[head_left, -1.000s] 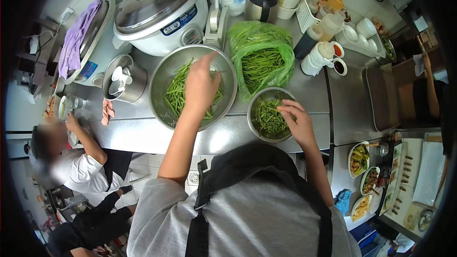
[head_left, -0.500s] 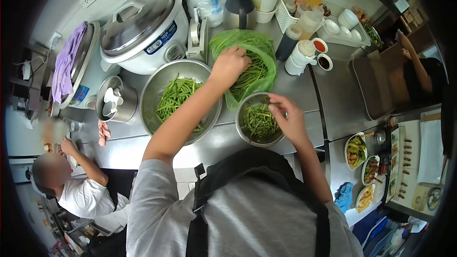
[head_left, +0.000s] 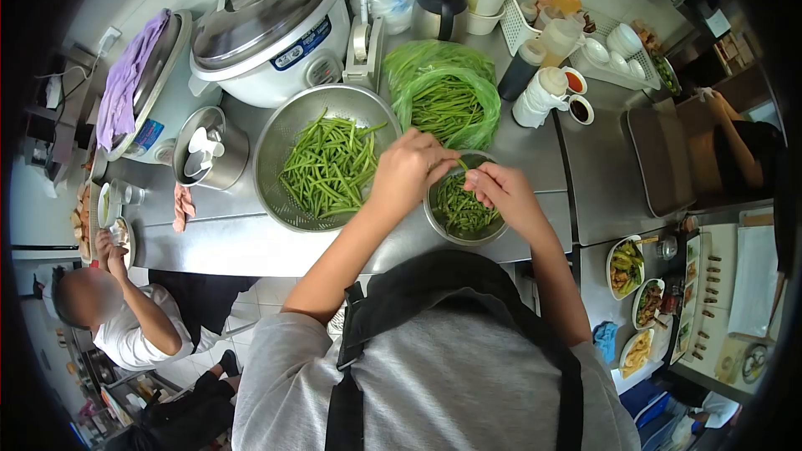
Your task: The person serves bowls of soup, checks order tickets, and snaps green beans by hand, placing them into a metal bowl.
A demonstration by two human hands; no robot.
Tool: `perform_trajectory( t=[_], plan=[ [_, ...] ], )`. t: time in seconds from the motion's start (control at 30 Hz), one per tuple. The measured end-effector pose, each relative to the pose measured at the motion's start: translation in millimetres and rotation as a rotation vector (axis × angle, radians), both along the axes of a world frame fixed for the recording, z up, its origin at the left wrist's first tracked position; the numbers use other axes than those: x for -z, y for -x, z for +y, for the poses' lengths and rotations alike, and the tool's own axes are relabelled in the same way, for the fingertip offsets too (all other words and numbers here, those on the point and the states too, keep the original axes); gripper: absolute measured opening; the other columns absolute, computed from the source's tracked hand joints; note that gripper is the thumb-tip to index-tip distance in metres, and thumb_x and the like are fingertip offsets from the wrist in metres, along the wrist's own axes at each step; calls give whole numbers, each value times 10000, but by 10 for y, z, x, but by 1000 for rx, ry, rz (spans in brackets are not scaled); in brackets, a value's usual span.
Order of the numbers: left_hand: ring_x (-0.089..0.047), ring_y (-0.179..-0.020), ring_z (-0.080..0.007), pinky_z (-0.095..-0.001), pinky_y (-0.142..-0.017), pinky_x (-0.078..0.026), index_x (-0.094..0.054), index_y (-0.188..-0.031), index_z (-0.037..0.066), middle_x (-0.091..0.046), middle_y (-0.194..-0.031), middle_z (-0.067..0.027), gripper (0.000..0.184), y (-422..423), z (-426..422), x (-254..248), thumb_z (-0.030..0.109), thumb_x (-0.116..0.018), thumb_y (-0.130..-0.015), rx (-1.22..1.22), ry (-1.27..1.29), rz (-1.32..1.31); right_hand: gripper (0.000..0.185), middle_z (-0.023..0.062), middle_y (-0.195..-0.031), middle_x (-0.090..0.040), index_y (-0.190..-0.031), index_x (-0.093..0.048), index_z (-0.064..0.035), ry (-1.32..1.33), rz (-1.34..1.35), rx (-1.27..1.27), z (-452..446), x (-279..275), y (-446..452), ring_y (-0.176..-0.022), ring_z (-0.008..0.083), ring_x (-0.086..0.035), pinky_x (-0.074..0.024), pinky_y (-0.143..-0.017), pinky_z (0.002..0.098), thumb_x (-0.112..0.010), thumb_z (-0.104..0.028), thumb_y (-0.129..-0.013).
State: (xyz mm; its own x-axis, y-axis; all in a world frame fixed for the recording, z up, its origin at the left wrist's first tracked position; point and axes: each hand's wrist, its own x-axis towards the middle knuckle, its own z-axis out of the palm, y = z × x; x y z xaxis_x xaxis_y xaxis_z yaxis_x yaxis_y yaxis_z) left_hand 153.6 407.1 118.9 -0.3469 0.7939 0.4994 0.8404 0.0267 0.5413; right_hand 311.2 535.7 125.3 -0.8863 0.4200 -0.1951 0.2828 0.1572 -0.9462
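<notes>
A green bean (head_left: pixel 462 164) bridges the fingertips of both hands, above the far part of a small metal bowl (head_left: pixel 430 220). The right hand (head_left: pixel 505 196) pinches one end between thumb and forefinger; the left hand (head_left: pixel 415 169) appears to pinch the other, its remaining fingers curled in, though its thumb is partly hidden.

Directly below the fingertips, short green pieces (head_left: pixel 465 210) lie in the bowl. Just beyond the left fingers, a green plastic bag (head_left: pixel 430 57) gapes open, full of long beans (head_left: pixel 447 108); left of them, a perforated colander (head_left: pixel 266 150) holds more beans (head_left: pixel 327 169).

The pinch sits close to the bowl's far rim — so if the bean slips or breaks sharply, a bit could land on the metal counter (head_left: pixel 535 171) or inside the bag's mouth, mixing with the long beans. A harder flick might reach the sauce cups (head_left: pixel 576 93), farther off beyond the right fingers. The bowl also stands near the counter's front edge, on the wrist side of the fingers; a careless push from the right hand could slide or tip it.
</notes>
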Motion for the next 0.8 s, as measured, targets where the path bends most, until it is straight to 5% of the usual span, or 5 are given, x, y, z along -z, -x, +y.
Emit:
perform_trajectory(
  t=[0.13, 0.27, 0.37, 0.63, 0.8],
  plan=[
    [-585, -593, -180, -301, -581, -489, -731, -897, 26, -653, -715, -83, 152, -283, -30, 242, 119, -748, -778, 34, 15, -575, 281, -27, -665, -508, -875, -621, -8, 224, 205, 125, -44, 110, -52, -595, 43, -465, -392, -549, 197, -518, -243, -988],
    [-593, -658, -44, -206, -630, -486, -709, -941, -34, -696, -795, -47, 133, -442, -59, 298, 45, -709, -834, 70, 140, -803, 280, -15, -678, -508, -889, -599, -14, 268, 326, 345, -77, 316, -42, -593, 52, -464, -400, -563, 202, -500, -254, -995],
    [-598, -685, -41, -196, -655, -479, -694, -984, -39, -700, -804, -43, 166, -441, -57, 371, 40, -705, -839, 81, 64, -1019, 297, -3, -700, -515, -901, -595, -19, 270, 301, 367, -60, 369, -75, -595, 64, -469, -416, -578, 206, -477, -272, -1003],
    [-609, -720, -46, -196, -690, -479, -663, -989, -30, -700, -817, -51, 146, -333, 57, 333, 34, -687, -860, 28, -128, -1264, 336, 16, -795, -542, -1089, -602, -8, 722, 31, 61, -343, 242, -123, -674, 88, -506, -455, -638, 239, -444, -294, -1013],
    [-621, -783, -68, -209, -717, -496, -624, -909, -8, -694, -885, -85, 91, -349, 40, 438, 23, -690, -854, 30, -248, -1221, 299, -11, -753, -511, -935, -580, -42, 706, 242, 106, -372, 431, -119, -644, 84, -478, -413, -612, 245, -451, -301, -1013]
  ],
)
